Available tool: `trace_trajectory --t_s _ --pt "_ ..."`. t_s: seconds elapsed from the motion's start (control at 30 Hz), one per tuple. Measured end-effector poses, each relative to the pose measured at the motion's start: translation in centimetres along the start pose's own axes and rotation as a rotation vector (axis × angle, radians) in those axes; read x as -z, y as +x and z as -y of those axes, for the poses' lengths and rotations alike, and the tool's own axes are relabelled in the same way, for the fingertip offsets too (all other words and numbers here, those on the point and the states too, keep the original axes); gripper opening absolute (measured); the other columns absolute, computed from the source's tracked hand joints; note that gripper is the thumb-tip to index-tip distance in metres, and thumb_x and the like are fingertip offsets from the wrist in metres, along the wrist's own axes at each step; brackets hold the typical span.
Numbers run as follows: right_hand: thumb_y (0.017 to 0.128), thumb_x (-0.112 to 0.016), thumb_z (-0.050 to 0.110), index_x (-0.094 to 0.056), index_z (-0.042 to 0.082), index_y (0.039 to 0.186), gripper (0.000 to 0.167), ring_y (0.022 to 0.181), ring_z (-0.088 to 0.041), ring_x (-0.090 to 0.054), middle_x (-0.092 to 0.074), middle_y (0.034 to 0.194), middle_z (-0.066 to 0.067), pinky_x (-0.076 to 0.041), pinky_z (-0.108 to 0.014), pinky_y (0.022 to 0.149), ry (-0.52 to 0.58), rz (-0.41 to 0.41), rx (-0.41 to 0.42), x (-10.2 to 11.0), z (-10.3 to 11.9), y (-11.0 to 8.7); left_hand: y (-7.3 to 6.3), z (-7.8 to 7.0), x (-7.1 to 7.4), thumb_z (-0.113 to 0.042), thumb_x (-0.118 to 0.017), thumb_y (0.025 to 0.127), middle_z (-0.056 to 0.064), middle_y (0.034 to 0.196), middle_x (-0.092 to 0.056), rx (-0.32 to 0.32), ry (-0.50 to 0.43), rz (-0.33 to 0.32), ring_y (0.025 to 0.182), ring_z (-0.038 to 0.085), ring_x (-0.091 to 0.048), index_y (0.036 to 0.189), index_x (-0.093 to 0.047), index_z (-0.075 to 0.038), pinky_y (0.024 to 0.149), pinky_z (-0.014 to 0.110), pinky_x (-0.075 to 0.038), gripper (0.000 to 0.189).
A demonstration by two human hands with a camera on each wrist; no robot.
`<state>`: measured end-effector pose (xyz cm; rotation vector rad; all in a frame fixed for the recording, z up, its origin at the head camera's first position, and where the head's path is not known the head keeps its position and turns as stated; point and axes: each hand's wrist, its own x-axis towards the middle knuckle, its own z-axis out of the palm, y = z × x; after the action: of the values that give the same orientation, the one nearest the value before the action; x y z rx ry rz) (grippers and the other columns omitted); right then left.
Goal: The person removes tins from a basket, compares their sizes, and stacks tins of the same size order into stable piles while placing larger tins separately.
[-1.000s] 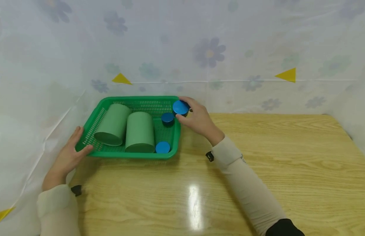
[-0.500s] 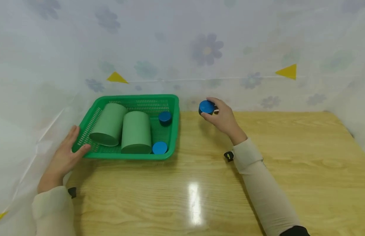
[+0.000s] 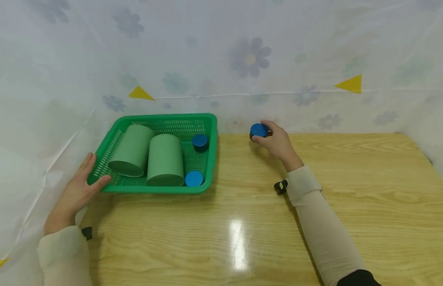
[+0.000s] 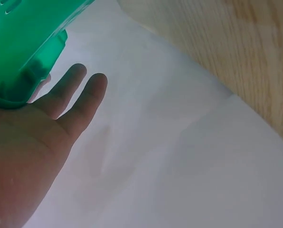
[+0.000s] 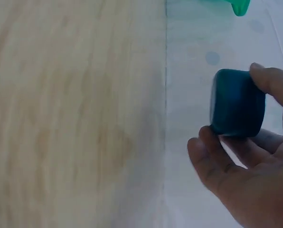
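In the head view a green plastic basket (image 3: 160, 190) holds two large pale green cylinders (image 3: 132, 151) lying on their sides and two short blue cylinders (image 3: 200, 143). My left hand (image 3: 76, 190) rests against the basket's left end, thumb by the front rim. Two of its fingers (image 4: 91, 102) stretch out straight past the basket's corner in the left wrist view. Right of the basket, my right hand (image 3: 280, 145) pinches another short blue cylinder (image 3: 258, 130), flat top up, between thumb and fingers. The right wrist view shows this blue cylinder (image 5: 239, 103) held above the table.
A wood-grain table (image 3: 178, 238) lies under everything. Behind it stands a wall covering (image 3: 207, 47) with a flower print and yellow triangles; white sheeting (image 3: 24, 159) runs close beside the left arm. The right part of the table reaches a pale wall.
My right hand has carried the blue cylinder out over the basket's right rim, rightward, then slightly farther right and down. My left hand stays at the basket; the head view has shifted a little.
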<state>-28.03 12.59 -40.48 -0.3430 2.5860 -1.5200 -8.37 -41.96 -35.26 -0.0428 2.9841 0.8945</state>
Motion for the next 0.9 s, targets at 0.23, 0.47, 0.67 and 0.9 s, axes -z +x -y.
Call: trace_trajectory --t_s 0.23,0.47,0.67,0.9 --pt "0.097 -0.071 0.032 -0.033 0.007 0.159 0.076 0.136 -0.040 -0.043 -0.038 0.155 -0.022 -0.041 -0.054 0.107 0.002 0.005 -0.049 0.3 -1.4 0.3 -0.2 0.1 0.1 -0.041 -0.053 0.105 0.010 0.167 0.014 0.027 -0.009 0.017 0.148 0.051 0.007 0.162 0.006 -0.014 0.108 0.077 -0.005 0.087" --pt "0.097 -0.071 0.029 -0.034 0.004 0.157 0.075 0.137 -0.041 -0.041 -0.039 0.154 -0.023 -0.038 -0.055 0.109 -0.048 -0.003 -0.069 0.0 -2.3 0.7 -0.3 0.1 0.0 -0.042 -0.052 0.105 0.008 0.167 0.014 0.037 -0.018 0.019 0.148 0.049 0.008 0.162 0.005 -0.015 0.108 0.077 -0.004 0.086" --pt "0.097 -0.071 0.025 -0.036 0.002 0.156 0.072 0.137 -0.042 -0.041 -0.040 0.153 -0.024 -0.038 -0.054 0.110 -0.074 0.007 -0.065 -0.1 -2.7 0.7 -0.2 0.0 0.1 -0.040 -0.053 0.105 0.005 0.167 0.014 0.036 -0.050 0.017 0.149 0.046 0.010 0.162 0.005 -0.017 0.109 0.076 -0.003 0.086" --pt "0.097 -0.071 0.026 -0.034 0.003 0.157 0.074 0.141 -0.043 -0.035 -0.036 0.155 -0.025 -0.034 -0.057 0.112 -0.099 0.030 -0.070 -0.1 -2.7 0.6 0.2 0.0 0.0 -0.040 -0.054 0.104 0.008 0.168 0.012 0.029 -0.041 0.011 0.149 0.045 0.009 0.162 0.004 -0.015 0.111 0.074 -0.003 0.087"
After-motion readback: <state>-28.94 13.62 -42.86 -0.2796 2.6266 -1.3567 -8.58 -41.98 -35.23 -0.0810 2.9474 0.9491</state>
